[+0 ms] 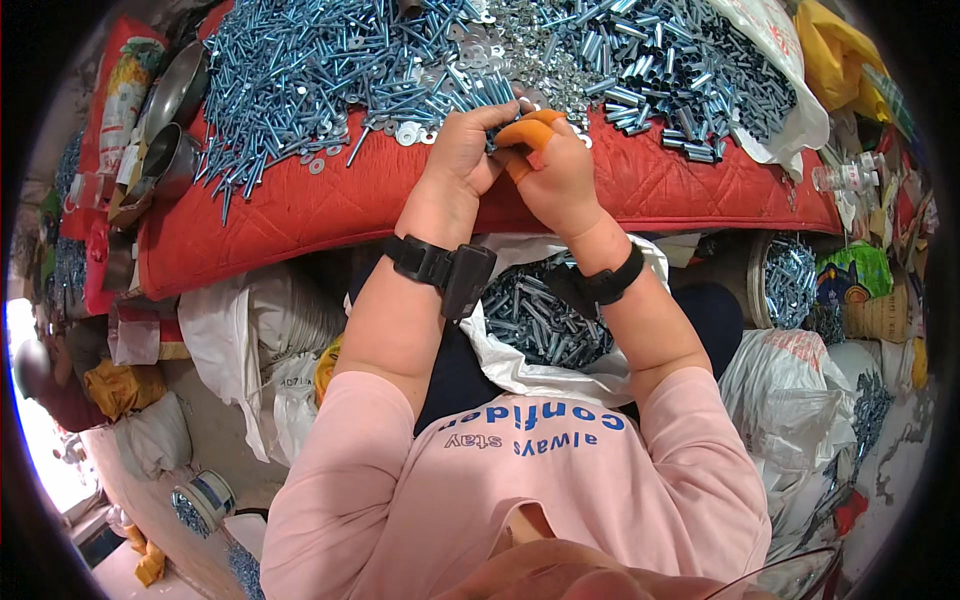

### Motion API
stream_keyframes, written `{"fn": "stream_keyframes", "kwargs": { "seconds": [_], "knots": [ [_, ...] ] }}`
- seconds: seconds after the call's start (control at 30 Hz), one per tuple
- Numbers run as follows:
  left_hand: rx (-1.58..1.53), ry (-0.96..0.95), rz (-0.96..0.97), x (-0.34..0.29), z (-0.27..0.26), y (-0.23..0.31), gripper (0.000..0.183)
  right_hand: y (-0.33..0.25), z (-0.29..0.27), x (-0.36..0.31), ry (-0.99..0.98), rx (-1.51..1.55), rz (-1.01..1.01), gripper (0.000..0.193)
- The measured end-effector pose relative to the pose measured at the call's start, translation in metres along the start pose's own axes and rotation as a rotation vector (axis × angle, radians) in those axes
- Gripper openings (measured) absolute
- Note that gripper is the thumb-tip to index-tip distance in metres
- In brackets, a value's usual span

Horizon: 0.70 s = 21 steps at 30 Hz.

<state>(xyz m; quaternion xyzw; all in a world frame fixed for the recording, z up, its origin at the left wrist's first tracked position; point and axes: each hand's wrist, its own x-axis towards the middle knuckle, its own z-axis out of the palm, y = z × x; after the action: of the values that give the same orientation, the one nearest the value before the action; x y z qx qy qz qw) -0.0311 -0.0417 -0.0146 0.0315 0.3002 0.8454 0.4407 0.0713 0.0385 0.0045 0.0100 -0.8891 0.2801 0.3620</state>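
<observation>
My left hand (465,150) and my right hand (556,170) meet over the front edge of the red quilted cover (690,190). Both have their fingers pinched together, and the small piece between them is too hidden to name. Orange finger covers (528,132) sit on fingers of my right hand. Just beyond my fingertips lie long bluish bolts (300,70), flat round washers (485,50) and small shiny metal pieces (548,75). Farther right is a heap of metal sleeves (660,60). Below my wrists, an open white sack (520,378) in my lap holds many metal fasteners (545,315).
Metal bowls (178,95) stand at the left end of the red cover. A clear plastic bottle (848,177) is at the right. White sacks (785,390) flank me, with a bucket of fasteners (785,280) at right and a tipped bucket (207,497) at lower left.
</observation>
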Motion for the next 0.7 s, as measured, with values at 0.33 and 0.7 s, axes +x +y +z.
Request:
{"fn": "stream_keyframes", "kwargs": {
  "seconds": [0.33,0.7],
  "knots": [
    [-0.140,-0.125,-0.104,-0.014,0.009,-0.012,0.026,0.005,0.001,0.029,0.249,-0.149,-0.123,0.029],
    [-0.080,-0.049,-0.053,-0.012,0.014,-0.014,0.030,0.018,0.017,0.033,0.360,-0.122,-0.147,0.021]
  ]
}}
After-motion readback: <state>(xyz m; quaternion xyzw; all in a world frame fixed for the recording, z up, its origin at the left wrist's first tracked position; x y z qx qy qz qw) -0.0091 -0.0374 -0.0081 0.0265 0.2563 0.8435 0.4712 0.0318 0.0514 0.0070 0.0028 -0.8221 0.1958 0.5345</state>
